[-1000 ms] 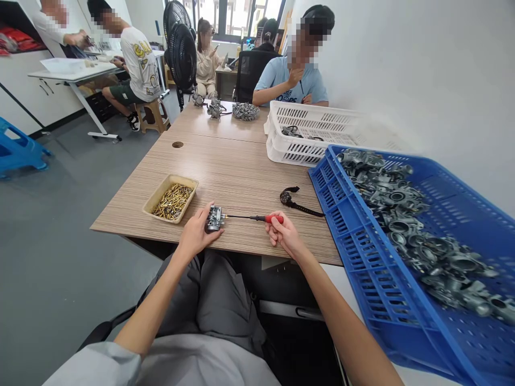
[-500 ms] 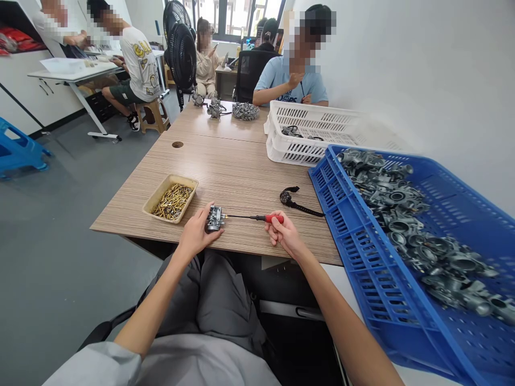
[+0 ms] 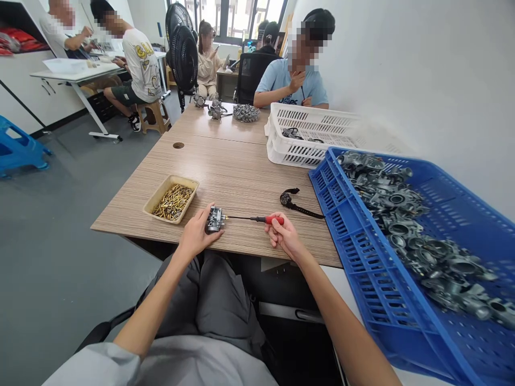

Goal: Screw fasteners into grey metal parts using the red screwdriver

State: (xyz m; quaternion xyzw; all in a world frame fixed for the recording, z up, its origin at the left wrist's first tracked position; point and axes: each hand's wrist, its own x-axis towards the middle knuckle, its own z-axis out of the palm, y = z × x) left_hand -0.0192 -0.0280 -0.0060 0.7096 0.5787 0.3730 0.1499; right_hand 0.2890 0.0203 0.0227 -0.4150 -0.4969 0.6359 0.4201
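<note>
A small grey metal carburetor body (image 3: 214, 220) rests at the table's front edge, gripped by my left hand (image 3: 198, 230) from its left side. In my right hand (image 3: 285, 235) is a screwdriver (image 3: 274, 220) with a red handle, pinched between thumb and fingers. Its long dark shaft lies level and points left. The tip meets a small brass-coloured piece on the carburetor's right side; whether it sits in a slot is too small to tell. Just left of and beyond my left hand stands a cream tray (image 3: 150, 209) full of small brass parts (image 3: 174, 202).
A blue crate (image 3: 354, 257) of metal carburetor bodies (image 3: 422, 241) stands at my right. Near it lies a black wristwatch (image 3: 286, 199). Behind are a white crate (image 3: 295, 155), a bag of metal parts (image 3: 246, 112) and a person in a light blue shirt (image 3: 277, 83).
Both hands, the carburetor and the screwdriver hold nearly the same places. The whole view has shifted down slightly. At the back left, a person's hand has risen a little.
</note>
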